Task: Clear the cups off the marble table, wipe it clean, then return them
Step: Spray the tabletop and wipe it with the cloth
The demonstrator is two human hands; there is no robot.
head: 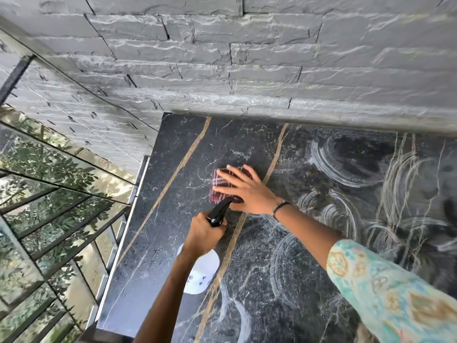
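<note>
At the far left, mirrored panels (49, 194) reflect foliage beside the black marble bench (173, 243), which butts against a grey stone wall (222, 58).

Your left hand (202, 236) comes first: its grip is wrapped around the neck of a spray bottle (205, 267), fingers curled near the black trigger head (218, 211), nozzle aimed towards the cloth. You seem to hold it there so that cleaner falls just where you wipe next, and so the bottle stays off the surface being cleaned. Its white body hangs under your wrist.

To the right of it, your right hand (243, 191) lies flat, fingers straight and spread, pressing a dark red cloth (222, 185) down onto the marble. That grip is unclenched; the spread palm looks meant to put even pressure on the cloth as it slides.

Further right, pale circular marks (346, 164) and smears cover the bench, so I judge that side not yet wiped. The view there is blurred.

No cups show on the visible bench, so the clearing looks done and the wiping is in hand; where they now stand cannot be told.
</note>
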